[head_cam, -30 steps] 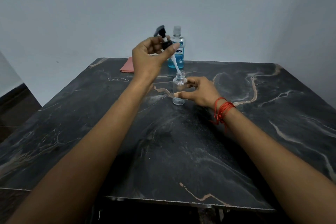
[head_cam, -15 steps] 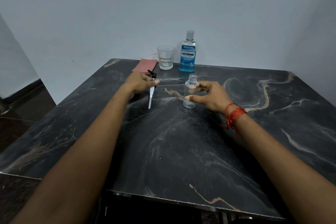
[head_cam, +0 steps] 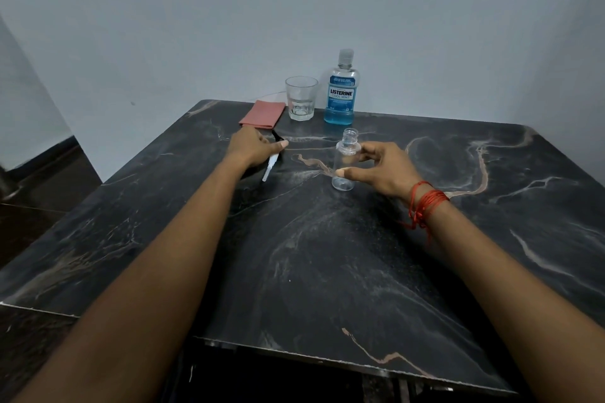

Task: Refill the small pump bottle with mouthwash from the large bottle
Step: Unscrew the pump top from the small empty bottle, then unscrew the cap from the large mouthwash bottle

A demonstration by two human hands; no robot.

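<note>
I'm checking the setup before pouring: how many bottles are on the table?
2: a large blue mouthwash bottle at the far edge, capped; a small clear plastic bottle mid-table, open, in the right hand.

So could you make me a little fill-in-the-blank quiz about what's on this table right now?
1. The small bottle stands upright with its neck ____.
2. The right hand holds the ____ bottle.
3. The pump lies on the table under the ____ hand.
4. The glass stands between the mouthwash and the ____ cloth.

Missing words: open; small; left; pink
</note>
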